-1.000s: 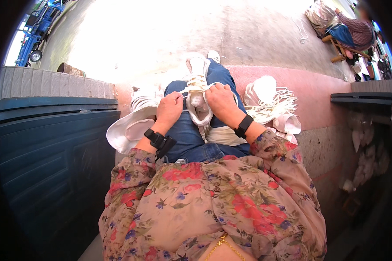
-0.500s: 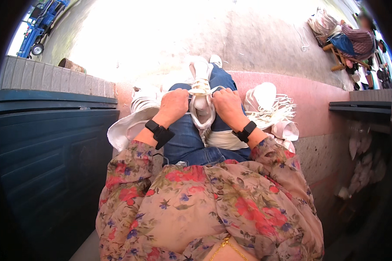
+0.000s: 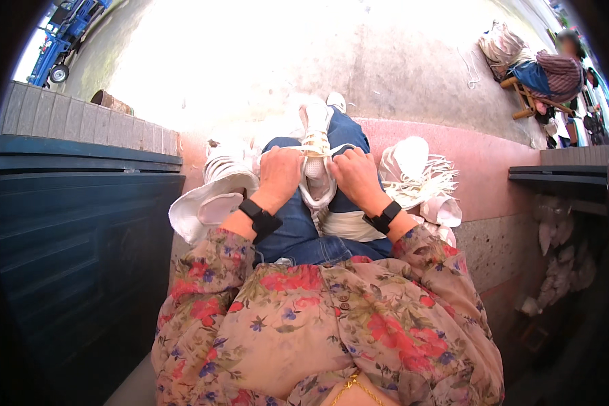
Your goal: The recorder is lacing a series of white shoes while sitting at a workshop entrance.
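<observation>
A white lace-up shoe (image 3: 316, 180) lies along my lap between my jeans-clad knees, its toe pointing away from me and its opening toward me. White shoelace (image 3: 315, 143) crosses its front, with a strand running out to each side. My left hand (image 3: 281, 172) is closed with a lace strand pinched at the fingertips, just left of the shoe. On the other side my right hand (image 3: 354, 173) also pinches a strand, fingers closed. Both fingertips are partly hidden by the backs of the hands.
White shoes (image 3: 213, 199) are stacked at my left. At my right lie a heap of white laces (image 3: 432, 177) and a white shoe-like piece (image 3: 442, 210). Dark blue door panels (image 3: 88, 237) stand close on the left. Farther right, a person sits beside bundles (image 3: 504, 46).
My left hand has shifted right and slightly toward me, closer to the shoe. The right hand has come a little nearer to me. Both still hold the lace.
</observation>
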Tool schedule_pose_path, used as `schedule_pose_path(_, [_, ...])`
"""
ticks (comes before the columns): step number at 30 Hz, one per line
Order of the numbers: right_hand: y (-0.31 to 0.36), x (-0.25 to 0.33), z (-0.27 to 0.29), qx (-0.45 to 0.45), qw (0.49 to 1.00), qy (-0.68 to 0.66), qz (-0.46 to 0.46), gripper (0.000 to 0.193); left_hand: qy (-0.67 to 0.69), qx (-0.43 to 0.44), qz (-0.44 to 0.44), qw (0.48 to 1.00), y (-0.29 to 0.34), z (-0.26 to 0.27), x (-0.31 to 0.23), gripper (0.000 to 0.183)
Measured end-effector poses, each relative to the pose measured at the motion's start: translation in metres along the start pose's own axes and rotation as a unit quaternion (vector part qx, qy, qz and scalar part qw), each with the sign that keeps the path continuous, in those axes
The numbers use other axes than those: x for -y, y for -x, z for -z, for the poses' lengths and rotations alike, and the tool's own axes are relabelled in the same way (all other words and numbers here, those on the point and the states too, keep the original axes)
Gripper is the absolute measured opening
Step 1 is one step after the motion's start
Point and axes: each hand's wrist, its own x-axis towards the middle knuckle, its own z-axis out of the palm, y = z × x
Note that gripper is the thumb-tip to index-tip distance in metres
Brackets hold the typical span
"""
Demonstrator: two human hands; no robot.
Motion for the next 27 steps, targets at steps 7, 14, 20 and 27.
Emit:
schedule_pose_path(7, [-0.005,0.005,-0.004,0.006,1.0,-0.029,-0.002,0.007,-0.028,-0.039,-0.099,0.994,0.001,-0.005,0.001,0.013])
schedule_pose_path(14, [-0.01,0.008,-0.002,0.13,0.983,0.096,0.086,0.008,-0.214,0.009,-0.224,0.951,0.001,0.0,0.0,0.006])
schedule_pose_path(20, [-0.014,0.003,0.008,0.034,0.988,0.08,0.125,0.009,-0.17,-0.026,-0.29,0.941,-0.01,0.001,-0.002,0.007])
schedule_pose_path(27, [-0.027,-0.001,0.019,-0.127,0.923,-0.351,-0.089,0.007,0.365,0.016,0.093,0.926,-0.024,0.019,-0.028,0.015])
